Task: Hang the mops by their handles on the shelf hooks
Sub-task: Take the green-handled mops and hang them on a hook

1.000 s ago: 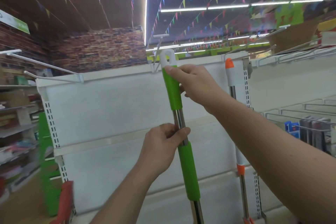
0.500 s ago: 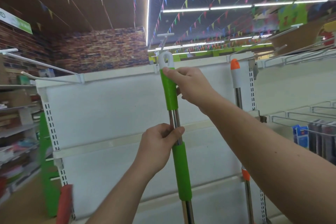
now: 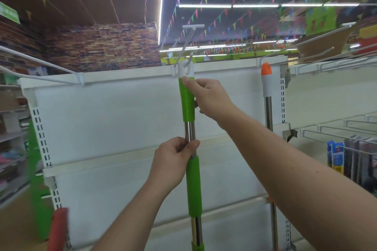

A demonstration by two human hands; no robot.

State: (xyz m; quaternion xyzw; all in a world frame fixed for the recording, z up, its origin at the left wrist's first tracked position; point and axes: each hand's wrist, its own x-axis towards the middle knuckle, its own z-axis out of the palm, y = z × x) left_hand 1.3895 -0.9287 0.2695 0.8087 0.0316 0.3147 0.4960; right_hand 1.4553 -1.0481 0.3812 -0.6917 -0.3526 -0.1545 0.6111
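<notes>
Mop handle point(image 3: 193, 185): loop point(image 3: 185, 70) at hook point(image 3: 189, 60) tip, shelf point(image 3: 132, 74) top edge | left hand point(image 3: 173, 161) clamped on steel tube point(image 3: 189, 130), right hand point(image 3: 208, 98) pinching green grip point(image 3: 186, 106) | risk: early release, loop unseated, mop drops.

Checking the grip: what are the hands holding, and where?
Both hold the green-sleeved steel mop pole: left hand on its bare steel section, right hand on the upper green grip.

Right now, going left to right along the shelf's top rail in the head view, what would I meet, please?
Empty white hook → white hanging loop of the green mop → orange-capped mop handle → wire racks at the far right.
</notes>
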